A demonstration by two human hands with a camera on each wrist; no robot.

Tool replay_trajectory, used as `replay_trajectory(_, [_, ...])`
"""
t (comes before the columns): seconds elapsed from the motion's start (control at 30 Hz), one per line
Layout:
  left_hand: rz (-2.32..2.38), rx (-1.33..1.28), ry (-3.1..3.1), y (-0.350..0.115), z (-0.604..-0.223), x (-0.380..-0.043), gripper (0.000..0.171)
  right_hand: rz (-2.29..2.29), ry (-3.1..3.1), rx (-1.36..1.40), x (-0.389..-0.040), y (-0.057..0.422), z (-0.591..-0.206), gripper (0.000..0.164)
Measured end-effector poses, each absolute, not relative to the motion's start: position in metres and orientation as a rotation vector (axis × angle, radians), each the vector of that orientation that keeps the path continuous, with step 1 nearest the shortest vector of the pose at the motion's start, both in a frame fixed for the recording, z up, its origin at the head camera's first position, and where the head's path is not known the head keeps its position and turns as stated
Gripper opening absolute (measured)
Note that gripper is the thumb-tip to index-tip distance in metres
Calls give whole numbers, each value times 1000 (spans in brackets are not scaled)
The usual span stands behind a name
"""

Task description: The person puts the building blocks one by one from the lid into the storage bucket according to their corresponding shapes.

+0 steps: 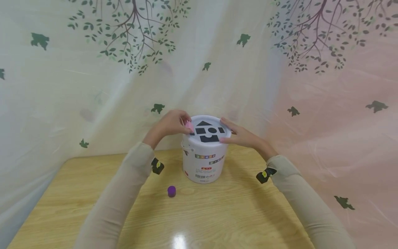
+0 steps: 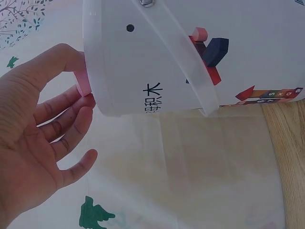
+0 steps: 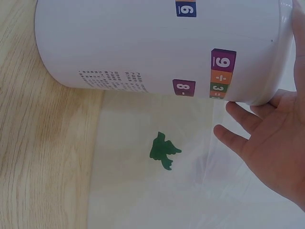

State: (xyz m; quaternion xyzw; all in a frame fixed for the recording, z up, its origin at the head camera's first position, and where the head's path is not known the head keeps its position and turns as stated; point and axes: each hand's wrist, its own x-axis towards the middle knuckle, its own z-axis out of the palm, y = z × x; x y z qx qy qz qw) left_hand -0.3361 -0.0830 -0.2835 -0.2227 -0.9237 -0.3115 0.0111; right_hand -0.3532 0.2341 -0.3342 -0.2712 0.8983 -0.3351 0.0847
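A white bucket (image 1: 203, 162) stands upright on the table, its lid (image 1: 194, 137) cut with dark shaped holes, including a triangle, a square and a circle. At the lid's left edge my left hand (image 1: 174, 122) pinches a small pink block (image 1: 188, 126) between thumb and fingers. The left wrist view shows the pink block (image 2: 83, 82) right at the lid's rim, partly hidden by the fingers. My right hand (image 1: 242, 136) rests against the lid's right side, thumb at the front and forefinger toward the back. In the right wrist view its fingers (image 3: 244, 117) lie spread and fairly straight by the rim.
A purple cylinder block (image 1: 171, 191) lies on the wooden table (image 1: 205, 214), in front and left of the bucket. The bucket's white handle (image 2: 183, 57) hangs down its side. Behind the table hangs a pale curtain (image 1: 199, 86) printed with leaves and branches.
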Motion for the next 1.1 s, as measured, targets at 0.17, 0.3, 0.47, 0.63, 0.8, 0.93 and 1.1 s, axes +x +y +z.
replay_trajectory(0.17, [-959, -658, -2910, -81, -282, -335, 46, -1000, 2679, -810, -352, 233, -332, 100])
replay_trajectory(0.3, [-951, -646, -2924, -79, -281, -334, 46, -1005, 2678, -820, -353, 233, -332, 100])
replay_trajectory(0.47, [-948, -652, -2920, -77, -282, -335, 45, -993, 2684, -830, -354, 233, -330, 99])
replay_trajectory(0.63, [-961, -655, -2907, -77, -284, -335, 42, -1003, 2678, -818, -352, 233, -330, 99])
replay_trajectory(0.8, [-1021, -647, -2875, -78, -289, -336, 40, -997, 2685, -818, -353, 233, -332, 99])
replay_trajectory(0.93, [-1099, -630, -2830, -80, -297, -339, 41, -1000, 2687, -821, -355, 233, -334, 98])
replay_trajectory(1.1, [-1177, -605, -2790, -82, -306, -342, 44, -1011, 2683, -818, -356, 233, -336, 97])
